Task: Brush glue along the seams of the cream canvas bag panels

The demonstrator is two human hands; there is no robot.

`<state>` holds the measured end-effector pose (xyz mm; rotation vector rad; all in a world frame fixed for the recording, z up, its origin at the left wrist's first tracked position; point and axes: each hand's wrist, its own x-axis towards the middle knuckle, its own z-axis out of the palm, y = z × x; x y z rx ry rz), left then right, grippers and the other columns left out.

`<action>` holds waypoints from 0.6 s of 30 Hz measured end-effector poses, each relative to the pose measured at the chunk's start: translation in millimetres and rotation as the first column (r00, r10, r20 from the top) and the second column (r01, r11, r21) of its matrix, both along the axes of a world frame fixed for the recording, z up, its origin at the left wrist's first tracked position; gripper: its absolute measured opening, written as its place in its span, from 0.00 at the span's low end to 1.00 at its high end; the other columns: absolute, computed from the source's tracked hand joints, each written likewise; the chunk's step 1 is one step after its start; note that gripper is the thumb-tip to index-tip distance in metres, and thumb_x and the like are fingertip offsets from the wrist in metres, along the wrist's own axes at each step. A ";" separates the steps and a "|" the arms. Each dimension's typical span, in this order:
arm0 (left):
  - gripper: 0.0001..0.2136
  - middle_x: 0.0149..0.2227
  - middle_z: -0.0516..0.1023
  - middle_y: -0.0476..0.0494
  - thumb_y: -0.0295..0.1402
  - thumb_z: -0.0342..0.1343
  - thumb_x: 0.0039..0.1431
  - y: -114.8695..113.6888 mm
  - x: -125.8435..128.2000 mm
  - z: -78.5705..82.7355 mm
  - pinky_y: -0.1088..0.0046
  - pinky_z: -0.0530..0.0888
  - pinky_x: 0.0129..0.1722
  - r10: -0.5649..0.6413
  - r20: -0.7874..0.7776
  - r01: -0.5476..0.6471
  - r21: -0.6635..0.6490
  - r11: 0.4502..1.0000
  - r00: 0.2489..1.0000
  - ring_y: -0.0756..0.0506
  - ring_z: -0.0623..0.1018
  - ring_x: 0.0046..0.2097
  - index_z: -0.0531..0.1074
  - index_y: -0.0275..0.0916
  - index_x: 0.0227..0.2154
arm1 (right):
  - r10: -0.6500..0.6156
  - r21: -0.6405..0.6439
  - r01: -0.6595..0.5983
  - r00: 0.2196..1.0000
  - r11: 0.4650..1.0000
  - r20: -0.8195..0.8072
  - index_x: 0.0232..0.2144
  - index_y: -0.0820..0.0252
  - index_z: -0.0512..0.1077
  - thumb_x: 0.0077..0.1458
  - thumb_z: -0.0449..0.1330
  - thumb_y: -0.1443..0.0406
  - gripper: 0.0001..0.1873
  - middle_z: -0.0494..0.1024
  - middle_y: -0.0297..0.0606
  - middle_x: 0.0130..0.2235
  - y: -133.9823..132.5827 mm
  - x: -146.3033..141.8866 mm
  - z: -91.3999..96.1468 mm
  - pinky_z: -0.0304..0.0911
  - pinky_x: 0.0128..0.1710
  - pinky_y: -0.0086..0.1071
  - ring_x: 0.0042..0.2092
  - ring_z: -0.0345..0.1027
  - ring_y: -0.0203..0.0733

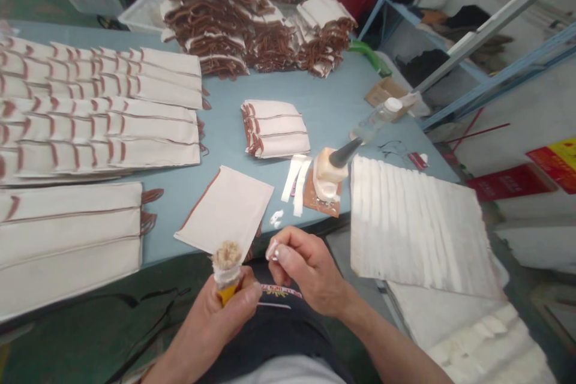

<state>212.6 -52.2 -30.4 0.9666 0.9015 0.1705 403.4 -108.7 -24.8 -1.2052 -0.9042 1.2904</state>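
Note:
My left hand (216, 312) is wrapped round a brush (227, 264) with tan bristles, a white band and a yellow part below; the bristles point up. Beside it, my right hand (310, 270) pinches a small white bit (273, 250), too small to name. Just beyond both hands, a cream fabric piece (227, 207) with a brown edge lies flat at the table's front edge. Two white strips (294, 186) and a white scrap (276, 218) lie to its right. Next to them a cream block-shaped container (330, 171) with a dark nozzle rests on a brown patch (333, 206).
Rows of overlapping cream pieces (162, 132) cover the left of the blue table (225, 85). A small folded stack (279, 129) lies mid-table, with tall brown-and-cream piles (216, 18) behind. A clear bottle (375, 123) stands right, beyond white layered sheets (414, 222).

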 end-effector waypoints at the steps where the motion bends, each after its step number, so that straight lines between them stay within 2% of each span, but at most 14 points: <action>1: 0.31 0.22 0.54 0.57 0.66 0.65 0.56 0.9 1.3 0.6 0.76 0.50 0.23 0.023 0.009 -0.024 0.042 0.999 1.000 0.52 0.53 0.25 0.64 0.42 0.24 | 0.009 -0.009 -0.009 0.998 1.000 -0.064 0.36 0.57 0.70 0.70 0.59 0.50 0.18 0.68 0.26 0.23 1.6 -1.6 -1.0 0.55 0.26 0.28 0.24 0.56 0.31; 4: 0.23 0.21 0.60 0.55 0.53 0.66 0.60 5.0 7.2 2.7 0.76 0.58 0.23 0.129 0.003 -0.127 0.208 0.970 0.992 0.51 0.60 0.25 0.69 0.41 0.24 | 0.000 -0.023 -0.004 0.979 1.000 -0.203 0.37 0.57 0.71 0.66 0.64 0.44 0.23 0.69 0.27 0.25 5.6 -5.5 -4.6 0.54 0.25 0.27 0.24 0.56 0.31; 7: 0.12 0.23 0.70 0.52 0.39 0.67 0.58 9.3 15.2 6.6 0.76 0.69 0.27 0.210 0.026 -0.204 0.373 0.905 0.977 0.49 0.70 0.27 0.74 0.40 0.24 | -0.030 -0.015 0.027 0.966 1.000 -0.258 0.38 0.56 0.71 0.63 0.67 0.42 0.25 0.70 0.27 0.27 7.5 -7.6 -6.1 0.54 0.26 0.27 0.24 0.56 0.31; 9: 0.06 0.27 0.78 0.49 0.35 0.66 0.56 10.8 20.6 9.7 0.75 0.75 0.31 0.228 0.064 -0.234 0.420 0.877 0.972 0.46 0.77 0.30 0.78 0.40 0.27 | -0.044 -0.003 0.045 0.961 0.999 -0.273 0.38 0.55 0.71 0.62 0.68 0.42 0.25 0.70 0.28 0.28 8.0 -8.6 -6.9 0.54 0.26 0.27 0.25 0.57 0.31; 13: 0.02 0.29 0.82 0.48 0.31 0.67 0.56 10.1 29.2 14.4 0.77 0.78 0.31 0.233 0.132 -0.268 0.455 0.849 0.963 0.47 0.80 0.29 0.81 0.40 0.30 | -0.105 0.007 0.111 0.958 0.994 -0.266 0.41 0.55 0.71 0.60 0.70 0.42 0.26 0.70 0.28 0.31 9.2 -11.4 -11.6 0.56 0.28 0.28 0.28 0.58 0.32; 18: 0.05 0.28 0.81 0.48 0.32 0.66 0.59 7.0 39.8 16.4 0.75 0.79 0.33 0.240 0.166 -0.292 0.519 0.803 0.956 0.46 0.80 0.31 0.80 0.40 0.28 | -0.166 0.017 0.176 0.954 0.984 -0.251 0.43 0.55 0.70 0.56 0.72 0.39 0.31 0.70 0.28 0.32 10.3 -15.9 -20.5 0.63 0.32 0.29 0.30 0.62 0.33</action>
